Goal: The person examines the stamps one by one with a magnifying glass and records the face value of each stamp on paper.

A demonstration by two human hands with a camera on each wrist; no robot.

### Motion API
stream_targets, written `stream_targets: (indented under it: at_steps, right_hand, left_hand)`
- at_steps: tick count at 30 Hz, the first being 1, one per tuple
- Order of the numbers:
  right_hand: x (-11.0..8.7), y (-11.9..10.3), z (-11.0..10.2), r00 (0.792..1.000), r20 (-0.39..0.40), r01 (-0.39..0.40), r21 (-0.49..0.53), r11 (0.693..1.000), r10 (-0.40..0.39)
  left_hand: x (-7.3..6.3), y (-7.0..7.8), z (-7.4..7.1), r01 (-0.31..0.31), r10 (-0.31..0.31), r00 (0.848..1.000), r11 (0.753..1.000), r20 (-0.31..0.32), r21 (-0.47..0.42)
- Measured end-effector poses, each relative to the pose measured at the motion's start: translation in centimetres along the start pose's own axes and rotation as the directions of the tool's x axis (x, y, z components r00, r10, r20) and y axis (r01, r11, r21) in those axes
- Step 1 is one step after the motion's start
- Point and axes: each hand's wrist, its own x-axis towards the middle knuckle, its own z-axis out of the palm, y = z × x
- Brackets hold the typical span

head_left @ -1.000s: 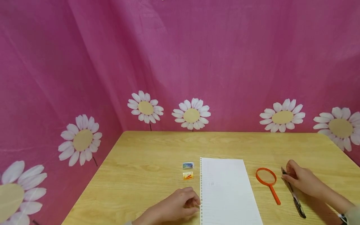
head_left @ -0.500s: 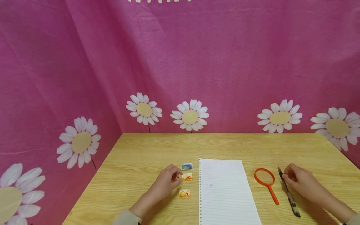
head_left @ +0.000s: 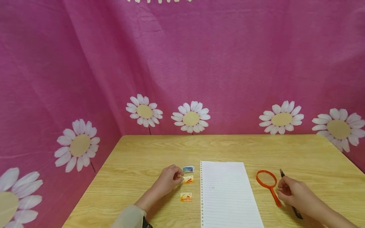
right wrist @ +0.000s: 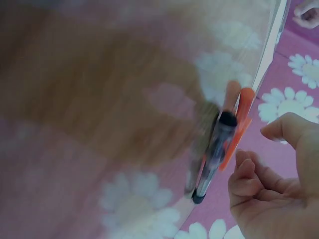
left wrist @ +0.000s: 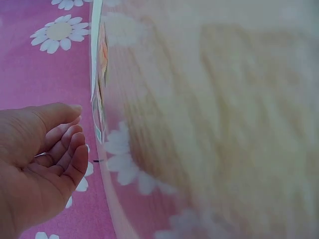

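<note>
My left hand (head_left: pixel 168 180) rests at the left of three small picture cards, its fingertips right at the edge of the middle yellow card (head_left: pixel 189 180). Above that lies a blue-green card (head_left: pixel 188 169), below it another yellow one (head_left: pixel 186 197). In the left wrist view the fingers curl loosely around nothing. Over the pen (head_left: pixel 282 173) is my right hand (head_left: pixel 296 193), hiding the pen's middle. Its fingertips come close to the handle of an orange magnifying glass (head_left: pixel 274 196). The right wrist view shows a gap between thumb and fingers, with the pen (right wrist: pixel 214 154) beside them.
A lined sheet of paper (head_left: pixel 228 199) with punched holes and a faint written mark lies between the hands. The wooden table (head_left: pixel 148 152) meets a pink curtain (head_left: pixel 228 63) with daisies at the back and sides.
My left hand has moved away from the paper's edge, up and left to the cards, uncovering the lowest card. My right hand has shifted left and down over the pen, toward the magnifying glass.
</note>
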Motion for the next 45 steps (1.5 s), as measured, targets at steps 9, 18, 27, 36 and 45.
stream_targets:
  at_steps: [9,18,27,36,45]
  right_hand:
    - [-0.8,-1.0,0.7,1.0,0.002,-0.014,0.031,0.999,0.014]
    - [-0.6,-1.2,0.7,0.992,0.102,-0.074,0.002,0.997,0.073]
    - [-0.4,-1.6,0.8,0.977,0.13,-0.171,0.009,0.985,0.169]
    - [0.2,-2.3,0.7,0.947,0.145,-0.29,-0.004,0.957,0.288]
    - [0.0,-1.7,0.2,0.939,0.146,-0.315,0.005,0.949,0.311]
  left_hand:
    - [0.4,0.0,0.2,0.034,-0.033,0.997,0.999,0.071,-0.013]
    - [0.5,0.0,0.3,0.029,-0.03,0.993,1.0,0.117,0.008]
    - [0.4,-0.3,0.5,-0.027,0.024,0.993,0.999,0.111,0.028]
    - [0.6,-0.4,0.4,-0.019,0.016,0.993,0.999,0.115,0.025]
    - [0.5,-0.3,0.3,-0.005,0.003,0.992,1.0,0.129,0.016]
